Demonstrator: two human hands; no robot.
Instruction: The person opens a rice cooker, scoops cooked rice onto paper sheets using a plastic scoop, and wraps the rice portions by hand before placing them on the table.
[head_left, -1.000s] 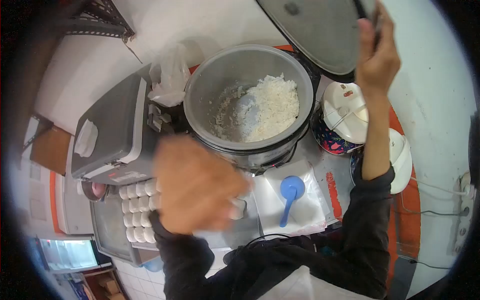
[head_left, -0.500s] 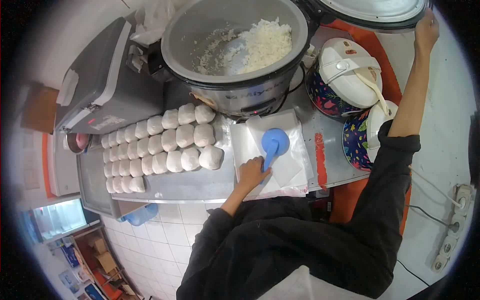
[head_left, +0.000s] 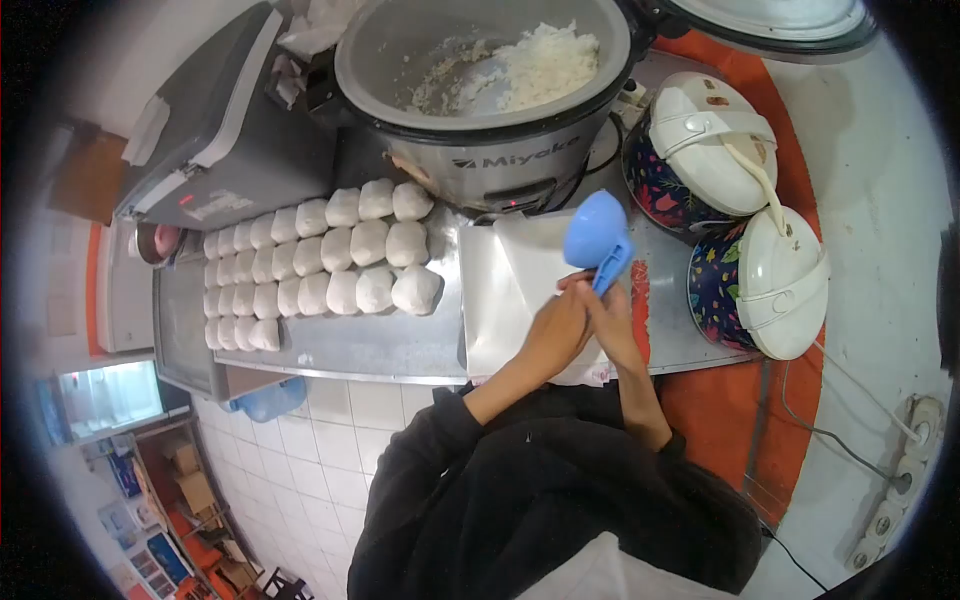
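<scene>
Scoop [head_left: 611, 262] — bowl [head_left: 594, 227] beyond the grip [head_left: 610, 318].

A pale, plain wall [head_left: 870, 200] rises on the right, with a white power strip [head_left: 885, 520] and cords low on it. Between it and the metal-topped table [head_left: 330, 358] runs an orange surface [head_left: 700, 430]. White square tiles with darker grout cover the floor [head_left: 330, 425] at left, where an open shelf unit [head_left: 190, 490] holds boxes beneath a glowing bluish-white panel [head_left: 110, 400]; even, whitish light fills the room
</scene>
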